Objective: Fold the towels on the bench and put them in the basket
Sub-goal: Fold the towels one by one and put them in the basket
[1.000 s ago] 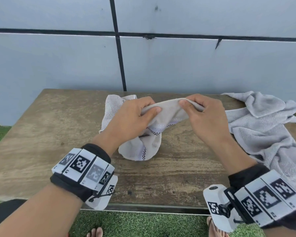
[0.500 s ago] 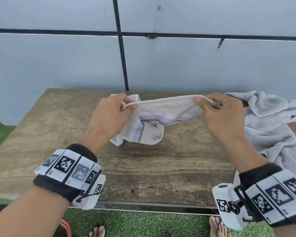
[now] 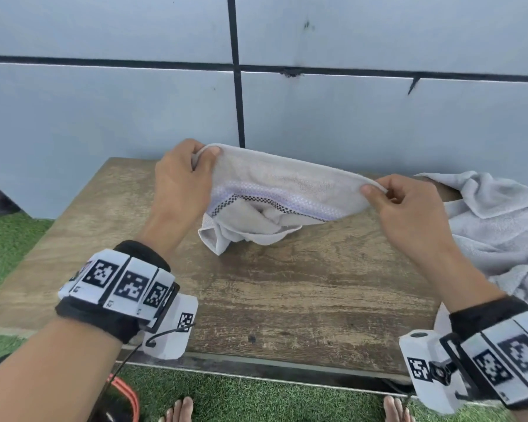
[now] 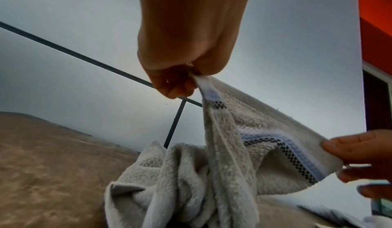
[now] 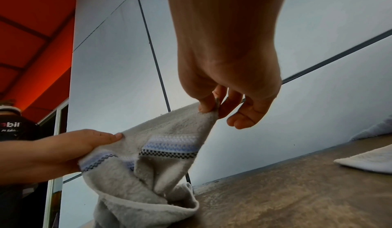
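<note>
A small grey towel (image 3: 290,184) with a pale blue band and a black checked stripe hangs stretched between both hands above the wooden bench (image 3: 287,293). My left hand (image 3: 192,166) pinches its left top corner, and my right hand (image 3: 375,190) pinches the right top corner. The towel's lower part is bunched and rests on the bench. In the left wrist view the left hand (image 4: 186,80) pinches the towel (image 4: 233,139) at its corner. The right wrist view shows thumb and finger of the right hand (image 5: 212,107) nipping the towel (image 5: 161,141). No basket is in view.
A larger crumpled grey towel (image 3: 494,226) lies on the bench's right end. A grey panelled wall (image 3: 317,111) stands right behind the bench. Green turf (image 3: 241,400) and my bare toes are below the front edge. An orange curved object (image 3: 128,394) shows at the lower left.
My hands have moved apart and risen, spreading the small towel's top edge wide. More of the towel is lifted off the bench than before.
</note>
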